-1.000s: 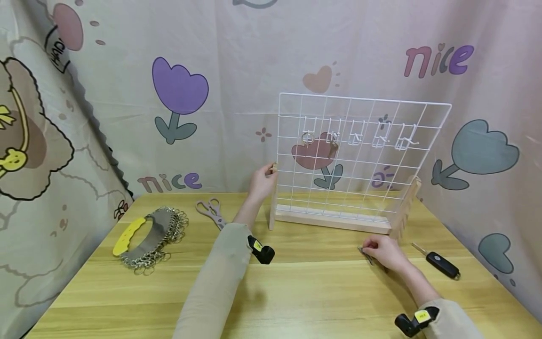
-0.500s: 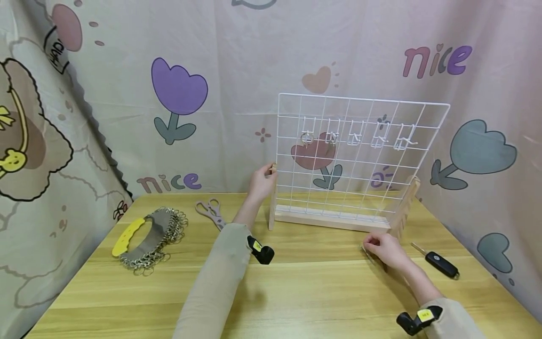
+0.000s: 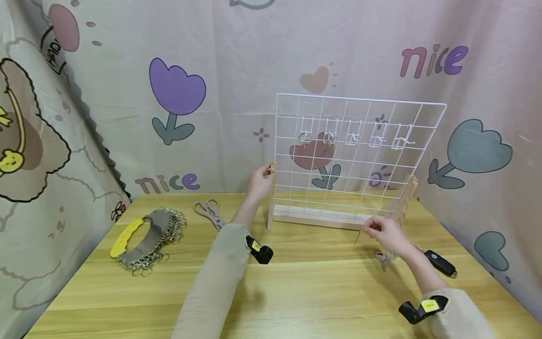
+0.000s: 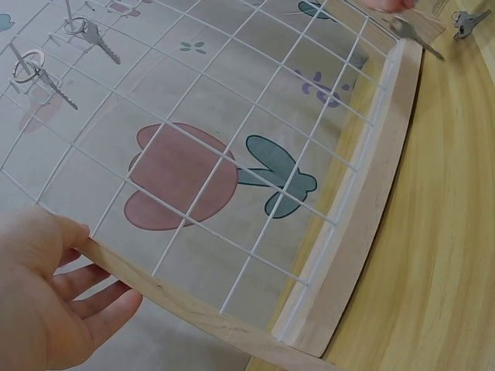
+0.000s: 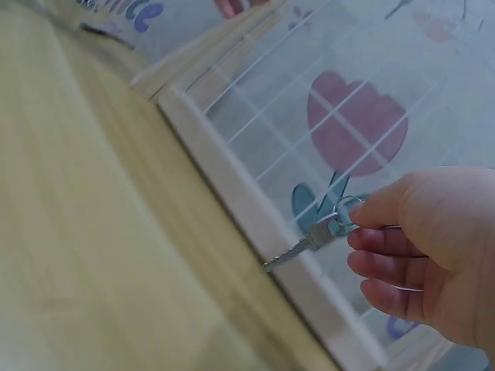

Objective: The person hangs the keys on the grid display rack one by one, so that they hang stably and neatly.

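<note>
My left hand (image 3: 260, 182) grips the wooden side post of a white wire grid rack (image 4: 189, 308), thumb on one face and fingers on the other. My right hand (image 3: 387, 234) pinches the ring of a silver key (image 5: 319, 232) between thumb and forefinger. The key hangs tip down in front of the rack's wooden base (image 3: 322, 218). Another bunch of small keys (image 3: 383, 259) lies on the table below my right hand. White hooks (image 3: 377, 140) line the upper grid, and ringed keys (image 4: 100, 42) hang on two of them.
A black car key (image 3: 440, 262) lies at the right, partly behind my right wrist. To the left are pinkish scissors (image 3: 211, 214) and a yellow-handled metal band (image 3: 156, 230) with many rings. A patterned curtain (image 3: 237, 70) hangs behind the wooden table (image 3: 296, 292).
My right hand has lifted the key off the table and moved up toward the rack, uncovering the other keys below. My left hand stays on the post.
</note>
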A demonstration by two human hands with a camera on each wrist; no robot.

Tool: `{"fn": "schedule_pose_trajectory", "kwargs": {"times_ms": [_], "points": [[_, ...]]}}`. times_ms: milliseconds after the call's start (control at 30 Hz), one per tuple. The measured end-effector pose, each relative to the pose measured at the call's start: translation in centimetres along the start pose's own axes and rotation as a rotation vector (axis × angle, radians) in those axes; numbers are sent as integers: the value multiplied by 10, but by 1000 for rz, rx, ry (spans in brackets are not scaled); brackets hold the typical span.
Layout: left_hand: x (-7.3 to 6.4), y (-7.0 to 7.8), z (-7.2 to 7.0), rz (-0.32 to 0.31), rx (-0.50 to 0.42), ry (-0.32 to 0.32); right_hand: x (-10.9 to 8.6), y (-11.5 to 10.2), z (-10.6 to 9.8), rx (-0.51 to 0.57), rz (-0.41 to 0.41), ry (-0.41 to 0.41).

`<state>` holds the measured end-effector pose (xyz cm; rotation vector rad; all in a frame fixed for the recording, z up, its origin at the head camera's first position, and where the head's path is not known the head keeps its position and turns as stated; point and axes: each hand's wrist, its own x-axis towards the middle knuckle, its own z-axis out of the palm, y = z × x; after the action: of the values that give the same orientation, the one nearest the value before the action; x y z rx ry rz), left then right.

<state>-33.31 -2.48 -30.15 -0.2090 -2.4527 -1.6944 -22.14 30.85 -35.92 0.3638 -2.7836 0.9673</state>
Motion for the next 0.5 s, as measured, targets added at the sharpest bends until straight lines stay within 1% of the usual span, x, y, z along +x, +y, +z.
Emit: {"fn": "schedule_pose_trajectory", "kwargs": {"times_ms": [100, 300, 500], "points": [[1, 0, 0, -3, -3, -2, 5, -11, -9, 9, 0, 6], [1, 0, 0, 1, 5, -5, 15, -32, -30, -23, -24, 33], [0, 1, -1, 16, 15, 5, 25, -58, -51, -55, -55, 82]]}}
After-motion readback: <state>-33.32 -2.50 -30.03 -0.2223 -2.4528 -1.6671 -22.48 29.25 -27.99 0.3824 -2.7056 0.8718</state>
